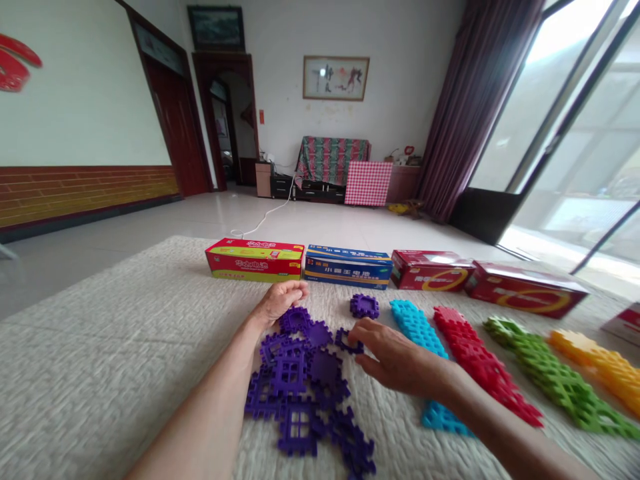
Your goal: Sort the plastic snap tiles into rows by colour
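A heap of purple waffle tiles [305, 387] lies on the cream quilted mat [100, 360] in front of me. My left hand [279, 301] rests with curled fingers on a purple tile [295, 320] at the heap's far edge. My right hand [395, 360] pinches a small purple tile [349, 342] at the heap's right side. One lone purple tile [365, 306] lies just beyond it.
Rows of joined tiles lie to the right: blue [417, 328], red [480, 363], green [555, 380], orange [605, 367]. Several cardboard boxes line the mat's far edge: red-yellow [255, 260], blue [349, 266], two red [433, 270]. Tiled floor and furniture lie beyond.
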Motion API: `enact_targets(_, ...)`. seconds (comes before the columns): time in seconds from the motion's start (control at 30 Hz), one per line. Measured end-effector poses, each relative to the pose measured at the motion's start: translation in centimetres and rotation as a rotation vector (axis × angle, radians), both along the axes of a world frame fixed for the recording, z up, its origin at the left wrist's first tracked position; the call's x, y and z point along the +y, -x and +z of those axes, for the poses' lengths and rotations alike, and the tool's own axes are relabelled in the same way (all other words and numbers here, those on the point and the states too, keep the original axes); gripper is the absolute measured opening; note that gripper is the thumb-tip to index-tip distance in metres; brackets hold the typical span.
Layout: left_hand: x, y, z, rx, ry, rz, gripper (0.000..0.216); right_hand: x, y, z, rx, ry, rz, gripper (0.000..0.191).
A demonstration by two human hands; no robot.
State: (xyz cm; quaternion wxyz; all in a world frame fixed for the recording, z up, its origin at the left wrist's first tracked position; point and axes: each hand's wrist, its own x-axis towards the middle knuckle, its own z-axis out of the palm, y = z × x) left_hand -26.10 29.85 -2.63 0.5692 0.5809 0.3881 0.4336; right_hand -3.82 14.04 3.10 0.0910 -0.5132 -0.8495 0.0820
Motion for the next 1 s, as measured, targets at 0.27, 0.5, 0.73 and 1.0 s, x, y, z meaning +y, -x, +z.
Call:
enact_targets(0.27,-0.2,0.0,0.2,-0.006,-0.006,0.003,0.034,0.6,-0.5,1.5,0.011,0.116,-0.054,0.031)
enact_targets(0.5,-0.4,-0.1,0.5,0.015,0.003,0.008,0.035,-0.2,-0.9,1.1,-0.032,0.023,-0.089,0.04)
enact_targets(0.73,-0.4,-0.1,0.5,0.001,0.007,0.009,0.035,-0.5,-0.3,1.1,-0.04,0.099,-0.033,0.035)
enact_targets(1.0,-0.1,0.0,0.1,0.023,-0.018,0.007,0.038,3.0,-3.6,1.2,0.111,-0.226,-0.244,0.032)
